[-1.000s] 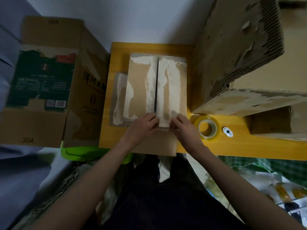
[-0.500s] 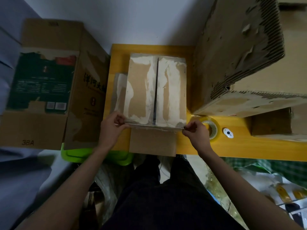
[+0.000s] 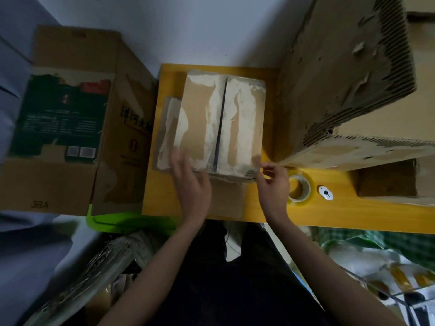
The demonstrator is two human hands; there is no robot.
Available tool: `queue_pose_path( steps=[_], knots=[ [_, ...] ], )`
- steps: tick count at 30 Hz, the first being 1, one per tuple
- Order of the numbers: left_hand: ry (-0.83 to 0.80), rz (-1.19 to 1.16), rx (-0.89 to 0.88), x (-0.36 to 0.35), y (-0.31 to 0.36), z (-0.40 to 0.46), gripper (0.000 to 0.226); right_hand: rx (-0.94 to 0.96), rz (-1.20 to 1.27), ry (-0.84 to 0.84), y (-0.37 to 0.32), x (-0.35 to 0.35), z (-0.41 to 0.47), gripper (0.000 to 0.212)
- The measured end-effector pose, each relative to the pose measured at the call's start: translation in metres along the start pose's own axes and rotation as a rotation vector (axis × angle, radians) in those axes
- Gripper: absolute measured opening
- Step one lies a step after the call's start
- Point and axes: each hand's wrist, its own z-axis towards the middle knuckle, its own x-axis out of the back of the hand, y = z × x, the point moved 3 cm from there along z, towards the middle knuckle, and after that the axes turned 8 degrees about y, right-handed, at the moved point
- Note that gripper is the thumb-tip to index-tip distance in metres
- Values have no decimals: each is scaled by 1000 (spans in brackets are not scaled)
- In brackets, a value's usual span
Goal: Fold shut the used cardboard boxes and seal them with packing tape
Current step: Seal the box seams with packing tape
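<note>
the small box [image 3: 221, 123] sits at frame centre on your yellow bench [image 3: 341, 215], flaps folded down, its seam running away from you, up the frame. your left hand [image 3: 190, 184] lies flat and spread against its near left corner, holding nothing. your right hand [image 3: 273, 184], fingers loosely curled and empty, hovers at the near right corner, just beside the tape roll [image 3: 299, 190], so it's the nearer hand for taping.

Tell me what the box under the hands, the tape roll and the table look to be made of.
Box: worn brown cardboard, matte, pale patches where the surface is torn off.
Tape roll: clear glossy plastic film, probably on a card core.
Table: smooth yellow top, looks like varnished wood or laminate; cannot tell which.
</note>
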Motion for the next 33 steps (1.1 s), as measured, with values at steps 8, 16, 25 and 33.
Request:
queue_pose_path(
  steps=[8,16,25,33],
  knots=[
    [-572,430,-696,-68,-18,19,65,427,-354,-167,1,-15,8,6],
    [-560,548,-723,-96,14,116,72,409,-389,-200,-1,-13,15,13],
    [-522,493,-660,-92,12,140,75,303,-482,-200,-9,-13,16,18],
    [-521,-59,256,-53,-13,165,70,-108,-229,-332,-45,-42,82,74]
  ],
)
